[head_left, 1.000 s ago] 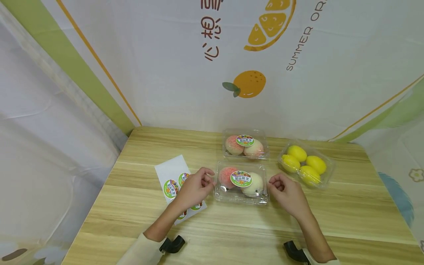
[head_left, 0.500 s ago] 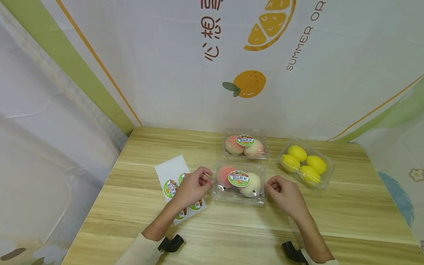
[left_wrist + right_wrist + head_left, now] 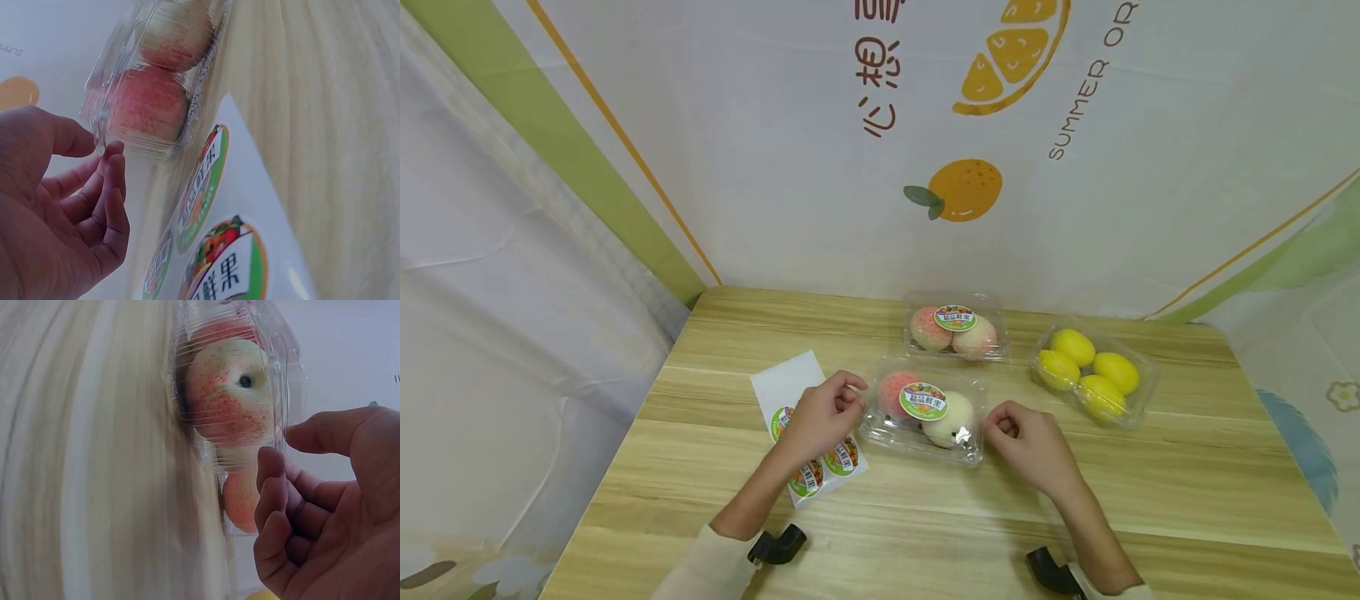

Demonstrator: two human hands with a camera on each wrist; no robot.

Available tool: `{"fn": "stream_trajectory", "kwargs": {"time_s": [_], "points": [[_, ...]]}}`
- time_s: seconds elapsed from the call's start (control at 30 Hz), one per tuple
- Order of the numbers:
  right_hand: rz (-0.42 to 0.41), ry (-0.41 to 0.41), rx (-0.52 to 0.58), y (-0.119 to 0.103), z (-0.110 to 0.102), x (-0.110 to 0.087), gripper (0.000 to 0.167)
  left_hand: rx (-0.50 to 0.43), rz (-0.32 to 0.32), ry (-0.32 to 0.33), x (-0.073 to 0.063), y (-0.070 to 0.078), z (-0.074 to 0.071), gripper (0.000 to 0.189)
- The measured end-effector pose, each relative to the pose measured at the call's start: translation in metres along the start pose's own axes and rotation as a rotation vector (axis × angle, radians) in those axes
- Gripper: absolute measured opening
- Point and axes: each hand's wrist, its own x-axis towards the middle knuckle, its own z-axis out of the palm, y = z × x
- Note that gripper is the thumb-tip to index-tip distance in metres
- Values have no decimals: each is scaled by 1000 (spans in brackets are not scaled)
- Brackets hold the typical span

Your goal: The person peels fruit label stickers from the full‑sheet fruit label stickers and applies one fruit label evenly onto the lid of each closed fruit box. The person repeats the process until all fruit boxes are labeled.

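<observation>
A clear plastic fruit box [image 3: 886,432] with two peaches, one pink [image 3: 895,392] and one pale [image 3: 949,423], sits between my hands, slightly turned. Its lid carries an oval fruit sticker [image 3: 923,402]. My left hand [image 3: 822,418] pinches the rim at the box's left end between thumb and fingers, as the left wrist view shows. At the opposite end my right hand [image 3: 1034,443] pinches the rim likewise, the other fingers curled below. Under the left forearm lies a white sticker sheet [image 3: 790,377], partly covered, with several round labels [image 3: 228,265].
Behind stands a second clear box [image 3: 917,354] of two peaches with the same sticker. Farther right is a box of yellow lemons [image 3: 1116,372]. A printed white curtain [image 3: 790,208] rises at the wooden table's [image 3: 925,533] back edge.
Both hands have moved left together with the front peach box, which has also turned a little clockwise. The rear peach box, the lemons and the sticker sheet stay put.
</observation>
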Motion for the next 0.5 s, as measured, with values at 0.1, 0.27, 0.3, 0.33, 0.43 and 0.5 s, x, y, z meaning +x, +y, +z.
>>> {"fn": "stream_trajectory", "kwargs": {"time_s": [0.1,0.27,0.3,0.33,0.43,0.5], "points": [[-1,-12,-6,-3,3,1,8,12,-6,10,1,-1,-4,18],[-6,-36,-22,-8,9,2,9,30,-16,22,4,-3,-10,20],[-9,-42,-24,-10,10,2,9,32,-16,26,5,-3,-12,20],[-13,-46,-25,-10,11,2,9,37,-15,30,5,-3,-13,20],[-26,-56,-32,-13,15,3,10,44,-13,45,8,-4,-16,19],[-30,-62,-33,-15,18,4,10,44,-13,53,10,-4,-18,18]]}}
